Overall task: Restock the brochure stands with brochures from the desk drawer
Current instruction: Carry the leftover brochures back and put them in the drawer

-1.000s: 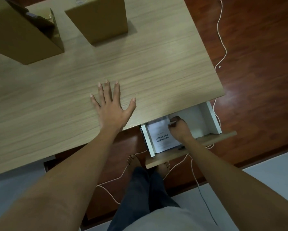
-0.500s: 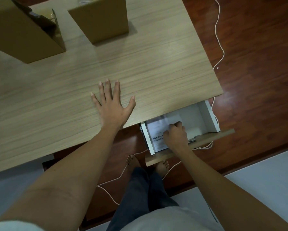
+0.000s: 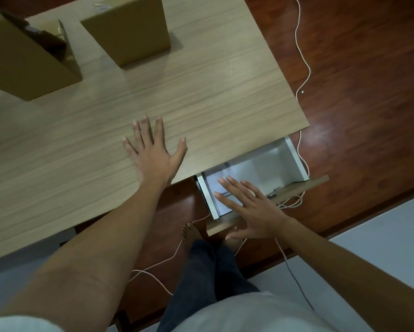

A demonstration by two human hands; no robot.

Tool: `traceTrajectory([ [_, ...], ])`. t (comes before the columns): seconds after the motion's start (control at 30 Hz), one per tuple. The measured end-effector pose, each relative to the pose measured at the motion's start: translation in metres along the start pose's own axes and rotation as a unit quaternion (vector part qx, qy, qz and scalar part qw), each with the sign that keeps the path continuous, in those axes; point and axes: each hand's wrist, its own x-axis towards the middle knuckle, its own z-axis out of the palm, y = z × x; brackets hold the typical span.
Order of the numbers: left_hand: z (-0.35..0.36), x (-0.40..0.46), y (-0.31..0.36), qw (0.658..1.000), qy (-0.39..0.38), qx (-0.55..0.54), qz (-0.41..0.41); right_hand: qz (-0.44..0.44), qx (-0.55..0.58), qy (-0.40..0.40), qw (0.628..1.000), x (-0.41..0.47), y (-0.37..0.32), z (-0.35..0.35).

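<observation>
The right hand [image 3: 251,209] holds nothing: its fingers are straight and spread over the brochures [image 3: 219,190], though from here I cannot tell whether the fingertips touch the paper or hover just above it. The brochures lie flat in the left end of the open drawer [image 3: 294,161], hard against its left wall, with printed lettering showing on the top sheet; the right part of the drawer's floor shows bare white. The drawer hangs out from under the desk's near edge, close to its right corner. The left hand [image 3: 153,149] is flat on the desk [image 3: 225,92], fingers splayed, near that same near edge and just left of the drawer. Toward the far left of the desk stand two cardboard stands [image 3: 129,32], well apart from the drawer. A white cable [image 3: 301,56] trails over the wooden floor past the desk's right edge. The paper looks light, thin and floppy, likely slippery sheet on sheet, so I'd judge a pinch on the stack's free right edge, thumb under and fingers over, would lift it best without fanning or creasing.
</observation>
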Motion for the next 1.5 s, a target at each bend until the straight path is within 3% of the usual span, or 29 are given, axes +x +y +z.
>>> traceTrajectory([
  [0.33, 0.002, 0.002, 0.000, 1.000, 0.001, 0.011, -0.006, -0.029, -0.049, 0.023, 0.998, 0.034, 0.035, -0.012],
  [0.67, 0.001, 0.002, 0.000, 1.000, 0.000, 0.013, -0.004, 0.074, -0.110, -0.031, 0.991, 0.086, 0.061, -0.038],
  [1.37, 0.004, 0.003, -0.002, 1.000, 0.001, 0.003, -0.008, 0.109, -0.077, 0.077, 0.988, 0.117, 0.062, -0.033],
  [1.5, 0.004, 0.002, -0.001, 1.000, -0.002, 0.001, -0.006, 0.141, -0.032, 0.037, 0.989, 0.126, 0.057, -0.039],
])
